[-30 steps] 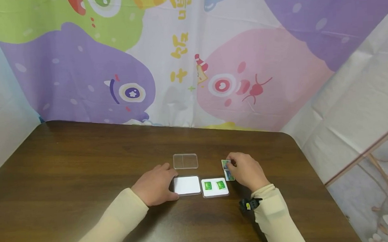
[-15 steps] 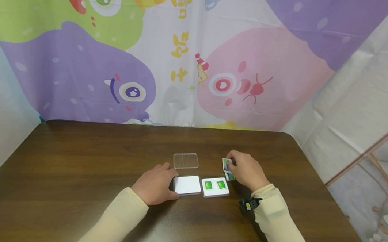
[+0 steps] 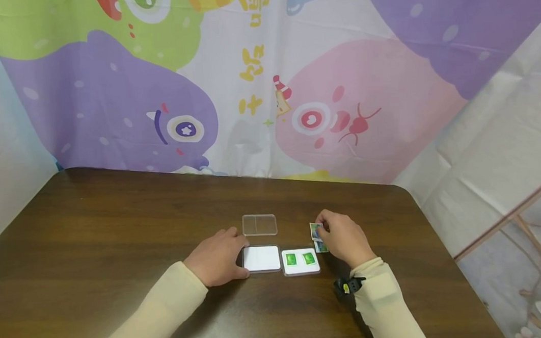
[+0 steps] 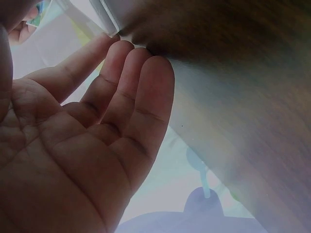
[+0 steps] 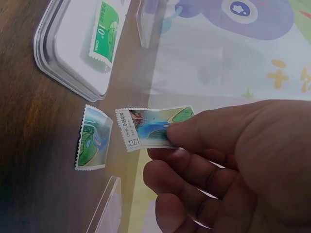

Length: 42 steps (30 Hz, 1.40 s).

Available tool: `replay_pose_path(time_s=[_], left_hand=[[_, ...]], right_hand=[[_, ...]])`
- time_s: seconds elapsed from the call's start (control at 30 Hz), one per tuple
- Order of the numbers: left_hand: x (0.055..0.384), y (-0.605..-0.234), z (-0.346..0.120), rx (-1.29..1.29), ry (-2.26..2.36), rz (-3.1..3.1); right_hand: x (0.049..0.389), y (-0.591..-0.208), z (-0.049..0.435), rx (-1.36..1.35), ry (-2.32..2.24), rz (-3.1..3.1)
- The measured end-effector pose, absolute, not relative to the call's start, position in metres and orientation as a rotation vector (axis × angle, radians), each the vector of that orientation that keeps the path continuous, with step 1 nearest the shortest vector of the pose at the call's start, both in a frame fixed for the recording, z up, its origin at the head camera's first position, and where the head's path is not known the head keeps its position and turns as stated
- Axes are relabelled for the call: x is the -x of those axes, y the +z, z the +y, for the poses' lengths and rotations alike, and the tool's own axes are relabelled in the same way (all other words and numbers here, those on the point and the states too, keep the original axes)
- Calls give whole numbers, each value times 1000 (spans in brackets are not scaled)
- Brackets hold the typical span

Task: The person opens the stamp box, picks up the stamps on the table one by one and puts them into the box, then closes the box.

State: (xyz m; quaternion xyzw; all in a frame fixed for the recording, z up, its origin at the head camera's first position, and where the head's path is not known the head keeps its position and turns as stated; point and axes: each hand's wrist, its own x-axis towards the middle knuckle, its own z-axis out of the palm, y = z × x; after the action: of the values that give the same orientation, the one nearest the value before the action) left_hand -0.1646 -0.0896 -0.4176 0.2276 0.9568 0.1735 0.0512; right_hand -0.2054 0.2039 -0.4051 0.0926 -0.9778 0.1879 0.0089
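Observation:
My right hand (image 3: 345, 238) pinches a postage stamp (image 5: 150, 128) between thumb and forefinger, a blue-and-green landscape marked 120. Just beside it a second landscape stamp (image 5: 93, 141) lies slightly curled on the table. To their left is a clear case with a white insert (image 3: 300, 268), on which two green stamps (image 3: 291, 260) sit side by side. Left of that stands another clear case (image 3: 261, 259) with a plain white insert. My left hand (image 3: 217, 258) rests at its left side, forefinger and thumb touching the corners; the other fingers extend loosely (image 4: 153, 92).
Behind the white-insert cases lies a clear plastic lid (image 3: 259, 224). Another clear plastic edge (image 5: 104, 208) shows beyond the stamps in the right wrist view. All stand on a dark wooden table (image 3: 130, 212) before a cartoon-printed curtain (image 3: 246, 134).
The right hand has raised one stamp a little off the other, so the two now show apart. The left hand and cases stay put.

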Motion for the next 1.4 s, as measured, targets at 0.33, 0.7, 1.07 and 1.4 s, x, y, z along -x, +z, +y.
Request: replay_pose_path(time_s=[0.33, 0.7, 1.07, 1.4], left_hand=[[164, -416, -90, -689, 540, 2914], [164, -419, -89, -711, 534, 2924], [166, -420, -89, -680, 527, 2930], [166, -421, -89, -697, 536, 2943]], right_hand=[[205, -403, 201, -297, 599, -3045], [192, -401, 177, -445, 587, -2959], [183, -381, 143, -598, 679, -2834], [169, -379, 124, -731, 638, -2735]])
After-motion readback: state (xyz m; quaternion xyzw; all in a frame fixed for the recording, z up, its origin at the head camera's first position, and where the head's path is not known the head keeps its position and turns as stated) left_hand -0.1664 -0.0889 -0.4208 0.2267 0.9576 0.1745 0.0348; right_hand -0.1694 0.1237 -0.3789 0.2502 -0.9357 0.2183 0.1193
